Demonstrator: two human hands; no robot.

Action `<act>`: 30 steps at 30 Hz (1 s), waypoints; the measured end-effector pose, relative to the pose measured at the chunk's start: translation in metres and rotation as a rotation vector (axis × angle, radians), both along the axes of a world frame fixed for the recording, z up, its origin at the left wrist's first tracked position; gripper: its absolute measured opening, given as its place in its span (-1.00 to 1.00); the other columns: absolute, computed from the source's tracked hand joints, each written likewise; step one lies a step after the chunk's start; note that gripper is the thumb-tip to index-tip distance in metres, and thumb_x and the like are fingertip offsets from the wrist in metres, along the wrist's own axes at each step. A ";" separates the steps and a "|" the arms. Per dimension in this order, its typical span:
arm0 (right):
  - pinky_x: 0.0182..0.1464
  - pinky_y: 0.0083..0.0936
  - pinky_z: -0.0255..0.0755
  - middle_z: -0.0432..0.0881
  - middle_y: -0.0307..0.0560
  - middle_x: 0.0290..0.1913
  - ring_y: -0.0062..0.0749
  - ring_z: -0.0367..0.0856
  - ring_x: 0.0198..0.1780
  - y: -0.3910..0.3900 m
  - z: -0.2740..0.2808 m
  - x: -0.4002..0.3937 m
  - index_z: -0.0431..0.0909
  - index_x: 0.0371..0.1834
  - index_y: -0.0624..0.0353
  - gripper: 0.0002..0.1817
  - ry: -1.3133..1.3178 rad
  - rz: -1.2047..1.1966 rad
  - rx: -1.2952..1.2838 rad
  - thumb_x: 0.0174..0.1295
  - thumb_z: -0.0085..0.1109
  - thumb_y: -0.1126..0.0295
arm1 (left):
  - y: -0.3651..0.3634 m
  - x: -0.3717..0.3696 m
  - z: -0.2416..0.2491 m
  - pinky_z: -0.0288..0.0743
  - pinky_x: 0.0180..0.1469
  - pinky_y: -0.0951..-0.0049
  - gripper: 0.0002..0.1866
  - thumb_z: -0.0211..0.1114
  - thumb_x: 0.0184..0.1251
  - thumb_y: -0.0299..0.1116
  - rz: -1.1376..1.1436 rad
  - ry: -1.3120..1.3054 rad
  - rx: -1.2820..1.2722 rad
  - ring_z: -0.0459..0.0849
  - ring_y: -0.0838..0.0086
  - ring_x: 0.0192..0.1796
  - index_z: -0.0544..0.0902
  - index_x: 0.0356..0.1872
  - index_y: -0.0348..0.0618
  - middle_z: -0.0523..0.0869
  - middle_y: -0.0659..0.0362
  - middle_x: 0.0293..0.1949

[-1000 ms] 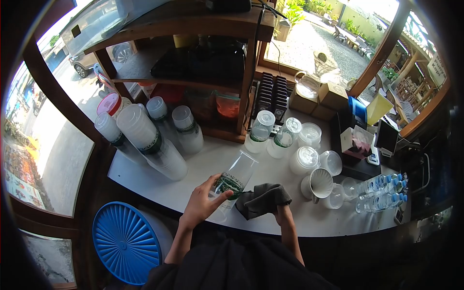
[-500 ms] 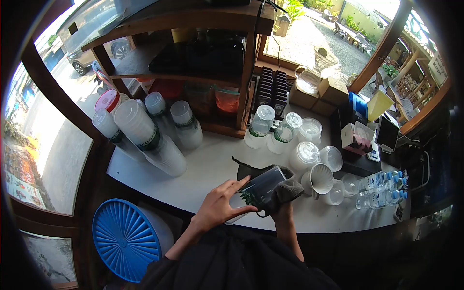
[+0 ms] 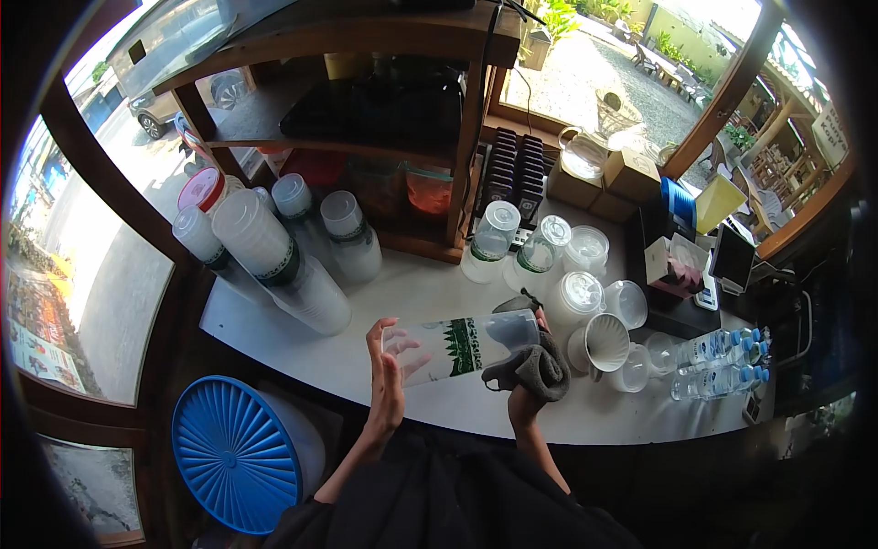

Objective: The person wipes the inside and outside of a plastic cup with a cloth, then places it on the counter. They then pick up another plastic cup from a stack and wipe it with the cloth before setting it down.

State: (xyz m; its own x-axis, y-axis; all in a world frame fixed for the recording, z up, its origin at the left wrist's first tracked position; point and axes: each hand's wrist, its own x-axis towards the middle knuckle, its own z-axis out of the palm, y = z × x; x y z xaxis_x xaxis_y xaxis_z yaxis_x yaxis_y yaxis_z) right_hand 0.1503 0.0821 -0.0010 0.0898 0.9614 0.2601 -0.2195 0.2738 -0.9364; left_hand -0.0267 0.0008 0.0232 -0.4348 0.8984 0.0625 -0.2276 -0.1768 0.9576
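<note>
A tall clear cup point(image 3: 428, 348) with a green tree-pattern band lies sideways between my hands, above the counter. My left hand point(image 3: 386, 380) grips its left end, with fingers showing through the clear wall. Around the right end is a dark grey cloth point(image 3: 541, 371), which my right hand point(image 3: 529, 407) holds against the cup; part of that hand is hidden by the cloth. Just beyond the cup, two clear cups with green bands, a nearer one point(image 3: 538, 253) and a farther one point(image 3: 489, 242), stand upside down on the counter.
Tall cup stacks point(image 3: 297, 284) stand on the counter point(image 3: 265, 320) at left. At right are a ribbed white dripper point(image 3: 599, 343), clear containers point(image 3: 626, 302) and several water bottles point(image 3: 718, 375). A blue-lidded bin point(image 3: 236, 457) is below left; a wooden shelf point(image 3: 366, 151) rises behind.
The cup has turned from pointing partly toward me to lying across, showing its full side. My left hand has shifted to its left end, and the cloth has gathered around the right end.
</note>
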 end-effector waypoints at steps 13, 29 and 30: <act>0.19 -0.48 0.33 0.45 -0.18 0.18 -0.48 0.41 0.17 0.025 -0.022 0.023 0.41 0.20 0.17 -0.59 -0.074 0.353 -0.067 0.38 0.05 0.19 | 0.001 -0.010 -0.003 0.43 0.08 0.17 -0.35 -0.02 0.42 0.15 0.355 0.560 0.040 0.41 0.23 0.10 0.26 0.31 -0.14 0.25 -0.04 0.21; 0.47 0.10 -0.36 -0.07 0.06 0.54 0.04 -0.18 0.55 -0.009 0.058 -0.012 0.17 0.47 -0.08 -0.14 -0.902 0.607 0.609 0.16 0.01 -0.27 | 0.007 -0.009 0.012 0.42 0.17 0.08 -0.30 0.10 0.34 0.18 0.269 0.577 0.027 0.32 0.12 0.27 0.29 0.35 -0.07 0.21 -0.08 0.24; 0.48 0.05 -0.32 -0.06 0.09 0.53 0.04 -0.17 0.55 -0.008 0.057 -0.011 0.19 0.47 -0.05 -0.11 -0.927 0.620 0.627 0.06 0.21 -0.13 | 0.007 -0.009 0.013 0.42 0.17 0.08 -0.29 0.10 0.34 0.18 0.291 0.577 0.019 0.32 0.12 0.26 0.29 0.35 -0.07 0.20 -0.07 0.24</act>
State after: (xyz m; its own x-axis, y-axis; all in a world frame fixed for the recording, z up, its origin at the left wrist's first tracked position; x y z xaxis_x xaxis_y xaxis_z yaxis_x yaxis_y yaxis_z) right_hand 0.1395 0.0744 0.0559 -0.7850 0.4677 0.4063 0.1946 0.8088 -0.5550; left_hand -0.0357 0.0077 0.0362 -0.5521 0.7451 0.3741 0.3831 -0.1718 0.9076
